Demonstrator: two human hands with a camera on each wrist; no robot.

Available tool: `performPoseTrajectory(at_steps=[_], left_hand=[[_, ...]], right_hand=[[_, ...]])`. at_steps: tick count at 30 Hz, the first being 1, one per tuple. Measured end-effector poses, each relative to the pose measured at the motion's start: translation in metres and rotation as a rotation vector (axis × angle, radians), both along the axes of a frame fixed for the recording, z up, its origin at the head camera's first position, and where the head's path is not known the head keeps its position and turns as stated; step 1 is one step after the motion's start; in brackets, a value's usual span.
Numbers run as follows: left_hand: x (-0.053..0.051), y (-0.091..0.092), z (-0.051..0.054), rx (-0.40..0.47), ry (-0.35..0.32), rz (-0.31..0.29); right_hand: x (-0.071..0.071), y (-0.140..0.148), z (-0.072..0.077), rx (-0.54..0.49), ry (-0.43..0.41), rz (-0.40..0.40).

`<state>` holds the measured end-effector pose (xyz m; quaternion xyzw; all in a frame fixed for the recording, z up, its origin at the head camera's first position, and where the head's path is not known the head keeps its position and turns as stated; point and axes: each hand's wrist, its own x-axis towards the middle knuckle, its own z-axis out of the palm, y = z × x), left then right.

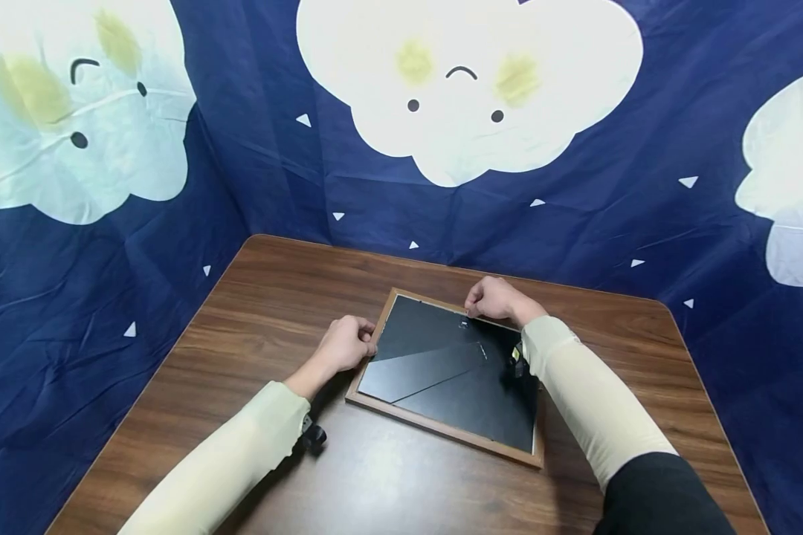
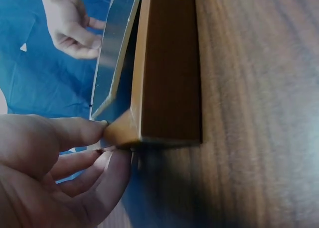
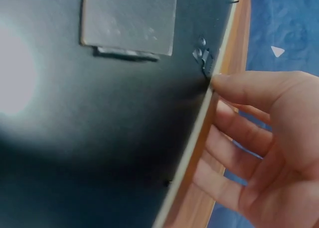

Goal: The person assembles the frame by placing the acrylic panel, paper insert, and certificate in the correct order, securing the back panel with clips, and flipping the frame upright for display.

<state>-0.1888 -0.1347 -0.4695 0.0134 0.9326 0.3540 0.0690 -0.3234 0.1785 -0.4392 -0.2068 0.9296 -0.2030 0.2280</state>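
Observation:
A wooden picture frame (image 1: 442,429) lies back side up on the table, its black backing board (image 1: 415,323) showing. A stand flap (image 1: 408,374) lies on the board, and a small metal hanger (image 3: 207,63) sits near the far edge. My left hand (image 1: 348,343) pinches the frame's left side between thumb and fingers; in the left wrist view that hand (image 2: 55,163) is at the wooden rim (image 2: 167,63). At the far edge, my right hand (image 1: 498,299) has its thumb on the rim beside the hanger and its fingers curled against the outer side.
The brown wood-grain table (image 1: 294,275) extends around the frame. Behind it and at the sides hangs a blue cloth (image 1: 268,171) with white clouds and small triangles. Each wrist carries a small black camera; the left one (image 1: 313,435) is over the table.

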Motion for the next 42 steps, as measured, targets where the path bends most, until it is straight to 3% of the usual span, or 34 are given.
performPoseTrajectory(at_steps=[7, 15, 30, 42], left_hand=[[-0.005, -0.001, 0.001, -0.051, 0.014, 0.001], [-0.007, 0.001, 0.0, -0.077, -0.009, 0.001], [-0.007, 0.001, 0.002, -0.083, -0.001, 0.006], [-0.009, 0.001, 0.002, -0.089, -0.015, 0.008]], right_hand=[[0.004, 0.005, 0.002, -0.019, -0.15, -0.036], [0.0, -0.01, 0.001, -0.051, -0.137, 0.024], [-0.022, -0.056, 0.002, -0.082, -0.113, 0.087], [-0.032, -0.069, -0.004, -0.084, -0.153, 0.075]])
